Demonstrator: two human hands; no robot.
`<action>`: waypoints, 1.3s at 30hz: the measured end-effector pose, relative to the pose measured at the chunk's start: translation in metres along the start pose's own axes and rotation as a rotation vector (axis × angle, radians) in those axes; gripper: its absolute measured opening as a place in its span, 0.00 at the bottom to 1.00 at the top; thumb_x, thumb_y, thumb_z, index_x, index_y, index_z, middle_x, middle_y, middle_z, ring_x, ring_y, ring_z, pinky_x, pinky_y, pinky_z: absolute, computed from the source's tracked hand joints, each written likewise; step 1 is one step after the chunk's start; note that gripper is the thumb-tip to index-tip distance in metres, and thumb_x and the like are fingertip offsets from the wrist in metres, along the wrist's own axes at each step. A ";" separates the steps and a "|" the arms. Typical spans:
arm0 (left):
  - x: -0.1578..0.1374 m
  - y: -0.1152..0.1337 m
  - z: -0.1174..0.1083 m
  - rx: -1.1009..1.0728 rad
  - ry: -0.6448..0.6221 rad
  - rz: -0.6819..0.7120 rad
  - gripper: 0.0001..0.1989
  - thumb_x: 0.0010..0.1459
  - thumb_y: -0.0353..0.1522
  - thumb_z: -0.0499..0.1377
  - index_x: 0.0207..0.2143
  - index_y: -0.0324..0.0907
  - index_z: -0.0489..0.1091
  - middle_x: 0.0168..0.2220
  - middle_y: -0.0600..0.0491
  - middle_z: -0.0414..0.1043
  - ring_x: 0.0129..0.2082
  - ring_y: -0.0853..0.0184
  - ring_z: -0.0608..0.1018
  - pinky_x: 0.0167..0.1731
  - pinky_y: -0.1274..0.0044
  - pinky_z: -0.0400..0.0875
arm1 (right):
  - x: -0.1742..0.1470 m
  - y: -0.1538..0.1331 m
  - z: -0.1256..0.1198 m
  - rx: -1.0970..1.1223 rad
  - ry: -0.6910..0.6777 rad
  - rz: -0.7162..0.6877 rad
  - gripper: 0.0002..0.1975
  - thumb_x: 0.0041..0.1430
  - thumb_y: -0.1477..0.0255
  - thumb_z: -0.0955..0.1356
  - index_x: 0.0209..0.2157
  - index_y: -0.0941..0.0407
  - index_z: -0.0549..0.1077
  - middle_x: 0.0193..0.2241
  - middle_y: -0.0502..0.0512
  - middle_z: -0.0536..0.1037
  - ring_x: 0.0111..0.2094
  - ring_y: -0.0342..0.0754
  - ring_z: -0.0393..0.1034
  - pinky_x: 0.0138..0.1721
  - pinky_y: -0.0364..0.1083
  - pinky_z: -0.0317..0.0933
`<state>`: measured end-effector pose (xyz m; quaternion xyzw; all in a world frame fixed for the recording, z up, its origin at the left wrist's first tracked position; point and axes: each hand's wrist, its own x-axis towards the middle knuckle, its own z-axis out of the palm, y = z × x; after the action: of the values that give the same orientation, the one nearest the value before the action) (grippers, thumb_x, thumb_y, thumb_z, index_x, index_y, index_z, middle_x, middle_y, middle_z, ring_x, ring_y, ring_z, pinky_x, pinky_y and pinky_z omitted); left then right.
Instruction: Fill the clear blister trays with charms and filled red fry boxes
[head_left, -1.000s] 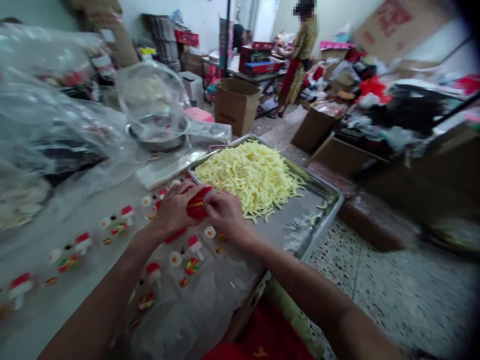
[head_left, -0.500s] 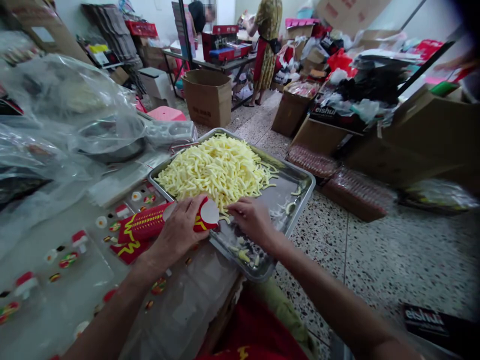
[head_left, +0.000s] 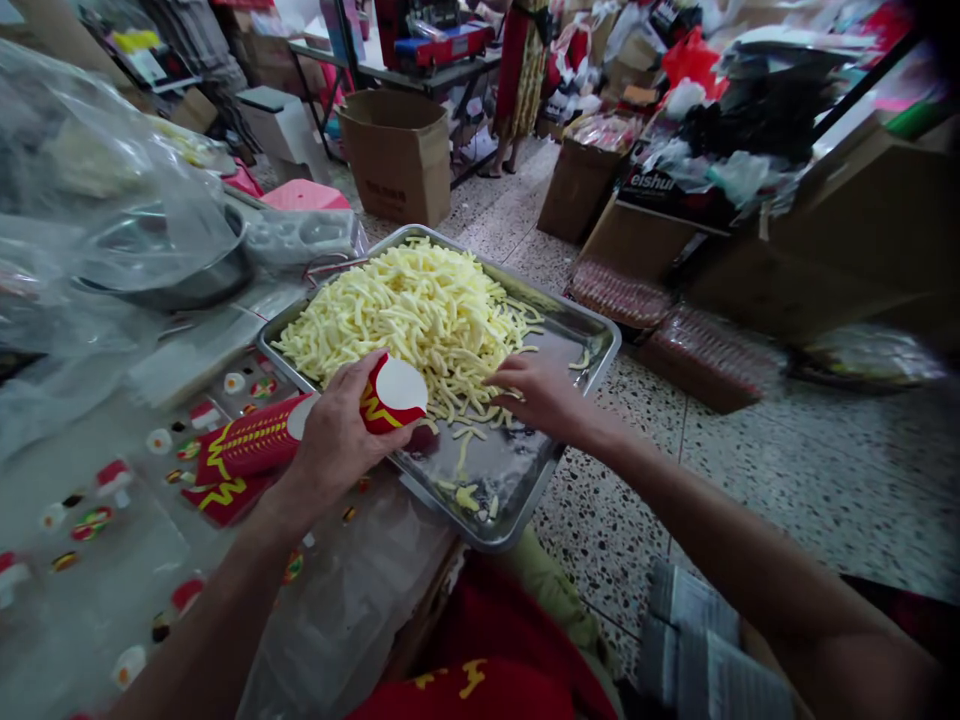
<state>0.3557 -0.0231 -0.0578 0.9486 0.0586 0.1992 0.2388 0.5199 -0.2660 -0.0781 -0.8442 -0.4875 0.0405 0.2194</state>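
My left hand (head_left: 341, 420) is wrapped round a red fry carton (head_left: 391, 395) with yellow zigzag marks and a white inside, its mouth facing the tray. Pale yellow fry-shaped pieces (head_left: 420, 310) lie heaped in a metal tray (head_left: 517, 500). At the right edge of the heap is my right hand (head_left: 536, 395), fingers stretched toward the pieces and slightly apart, with nothing visible in them. Beside my left hand, a nested stack of the same red cartons (head_left: 247, 440) lies on the plastic-covered table (head_left: 315, 610).
Small food-shaped pieces (head_left: 94, 520) lie in rows on the table. A metal bowl (head_left: 202, 275) under clear plastic stands at the left. An open cardboard box (head_left: 397, 160) is on the floor beyond the tray. More boxes line the right, and another person's legs (head_left: 510, 150) show behind.
My view has tilted downward. The carton in my left hand has come away from the stack, its mouth turned more upward. My right hand has moved rightward along the heap, and its fingers have spread.
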 end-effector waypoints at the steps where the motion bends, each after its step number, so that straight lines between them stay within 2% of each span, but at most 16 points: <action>1: 0.002 0.003 0.001 -0.004 0.006 -0.002 0.41 0.50 0.40 0.69 0.64 0.43 0.59 0.60 0.44 0.68 0.59 0.52 0.72 0.61 0.63 0.66 | 0.003 -0.003 0.002 -0.053 -0.061 -0.061 0.11 0.61 0.77 0.70 0.43 0.51 0.81 0.41 0.56 0.78 0.41 0.49 0.68 0.40 0.47 0.59; 3: 0.005 0.005 0.001 0.000 0.001 0.007 0.42 0.49 0.39 0.69 0.64 0.44 0.59 0.60 0.44 0.68 0.59 0.52 0.72 0.61 0.63 0.65 | 0.009 -0.002 0.002 -0.069 -0.180 -0.138 0.16 0.60 0.81 0.68 0.43 0.48 0.82 0.42 0.54 0.79 0.42 0.48 0.69 0.41 0.47 0.58; 4: 0.005 0.004 0.001 0.001 -0.011 0.013 0.42 0.49 0.39 0.69 0.64 0.45 0.59 0.60 0.44 0.68 0.59 0.52 0.72 0.61 0.62 0.65 | 0.012 0.003 -0.001 -0.034 -0.204 -0.125 0.17 0.60 0.82 0.68 0.43 0.47 0.82 0.41 0.52 0.79 0.40 0.47 0.69 0.40 0.46 0.58; 8: -0.001 -0.004 -0.003 0.000 -0.023 -0.016 0.41 0.49 0.41 0.70 0.64 0.44 0.60 0.60 0.44 0.68 0.59 0.51 0.72 0.61 0.61 0.66 | 0.006 0.031 -0.025 0.144 -0.136 0.115 0.11 0.60 0.76 0.70 0.43 0.52 0.82 0.33 0.51 0.80 0.30 0.43 0.69 0.34 0.44 0.59; 10: -0.002 -0.005 -0.003 0.001 0.004 -0.061 0.41 0.49 0.41 0.70 0.63 0.44 0.60 0.59 0.43 0.68 0.58 0.51 0.73 0.60 0.61 0.67 | -0.004 0.037 -0.035 0.154 -0.119 0.124 0.08 0.59 0.73 0.71 0.40 0.54 0.82 0.31 0.51 0.80 0.29 0.43 0.69 0.33 0.44 0.59; 13: 0.002 0.002 -0.003 0.011 0.019 -0.084 0.40 0.48 0.38 0.70 0.62 0.44 0.60 0.59 0.44 0.69 0.57 0.52 0.74 0.59 0.62 0.68 | -0.015 0.028 -0.042 -0.029 -0.161 -0.085 0.10 0.61 0.74 0.70 0.43 0.53 0.81 0.35 0.53 0.80 0.34 0.45 0.70 0.37 0.46 0.58; 16: 0.007 0.012 -0.001 0.016 -0.036 -0.012 0.41 0.46 0.38 0.70 0.62 0.43 0.60 0.58 0.45 0.69 0.57 0.52 0.74 0.58 0.63 0.69 | -0.012 0.008 -0.043 -0.289 -0.322 -0.382 0.16 0.64 0.79 0.67 0.51 0.50 0.76 0.37 0.53 0.78 0.37 0.47 0.68 0.39 0.48 0.57; 18: 0.006 0.017 -0.001 0.004 -0.078 0.039 0.41 0.47 0.40 0.70 0.62 0.43 0.60 0.58 0.45 0.69 0.57 0.52 0.73 0.57 0.63 0.69 | -0.003 0.000 -0.040 -0.405 -0.409 -0.509 0.15 0.66 0.78 0.66 0.51 0.51 0.74 0.37 0.54 0.76 0.36 0.48 0.67 0.39 0.48 0.56; 20: 0.003 0.019 -0.001 -0.016 -0.094 0.055 0.41 0.47 0.41 0.70 0.62 0.42 0.60 0.58 0.45 0.69 0.57 0.52 0.74 0.57 0.64 0.69 | 0.008 -0.001 -0.037 -0.461 -0.470 -0.575 0.12 0.67 0.77 0.65 0.49 0.53 0.74 0.37 0.54 0.75 0.37 0.49 0.66 0.39 0.48 0.56; 23: -0.006 0.020 -0.001 -0.049 -0.094 0.050 0.41 0.48 0.42 0.70 0.61 0.42 0.60 0.58 0.45 0.70 0.56 0.53 0.74 0.57 0.65 0.69 | 0.016 0.007 -0.028 -0.496 -0.527 -0.582 0.08 0.68 0.78 0.64 0.43 0.56 0.74 0.36 0.54 0.75 0.35 0.48 0.65 0.37 0.48 0.56; 28: -0.016 0.016 0.006 -0.060 -0.095 0.048 0.42 0.48 0.40 0.71 0.63 0.43 0.59 0.58 0.45 0.70 0.56 0.54 0.74 0.57 0.65 0.69 | 0.009 0.025 -0.015 -0.500 -0.445 -0.596 0.07 0.69 0.75 0.63 0.38 0.57 0.74 0.36 0.56 0.74 0.34 0.48 0.63 0.38 0.48 0.55; 30: -0.017 0.015 0.010 -0.058 -0.087 0.045 0.42 0.47 0.40 0.71 0.63 0.43 0.60 0.57 0.45 0.70 0.55 0.54 0.75 0.57 0.65 0.70 | 0.005 0.029 -0.013 -0.478 -0.397 -0.548 0.08 0.68 0.75 0.64 0.35 0.57 0.74 0.35 0.56 0.74 0.34 0.47 0.63 0.38 0.48 0.55; 33: -0.017 0.013 0.010 -0.070 -0.065 0.025 0.42 0.47 0.41 0.71 0.62 0.42 0.61 0.58 0.45 0.70 0.55 0.54 0.75 0.58 0.65 0.70 | 0.002 0.033 -0.016 -0.364 -0.308 -0.434 0.05 0.60 0.75 0.67 0.31 0.56 0.75 0.34 0.55 0.74 0.34 0.47 0.64 0.39 0.48 0.56; 37: -0.019 0.009 -0.002 -0.089 -0.055 -0.047 0.42 0.48 0.45 0.70 0.62 0.43 0.61 0.59 0.45 0.70 0.56 0.54 0.74 0.59 0.64 0.68 | -0.005 0.022 -0.027 -0.123 -0.132 -0.312 0.03 0.54 0.74 0.69 0.31 0.53 0.76 0.39 0.54 0.76 0.39 0.49 0.66 0.43 0.49 0.57; 39: -0.019 0.008 -0.009 -0.082 -0.043 -0.086 0.41 0.47 0.45 0.70 0.62 0.44 0.62 0.59 0.46 0.70 0.57 0.54 0.74 0.60 0.64 0.67 | -0.008 0.007 -0.029 -0.095 -0.154 -0.353 0.03 0.55 0.74 0.68 0.31 0.52 0.75 0.41 0.53 0.78 0.42 0.50 0.66 0.46 0.50 0.57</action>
<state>0.3349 -0.0307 -0.0535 0.9386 0.0858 0.1707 0.2871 0.5298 -0.2851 -0.0561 -0.7493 -0.6447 0.0428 0.1450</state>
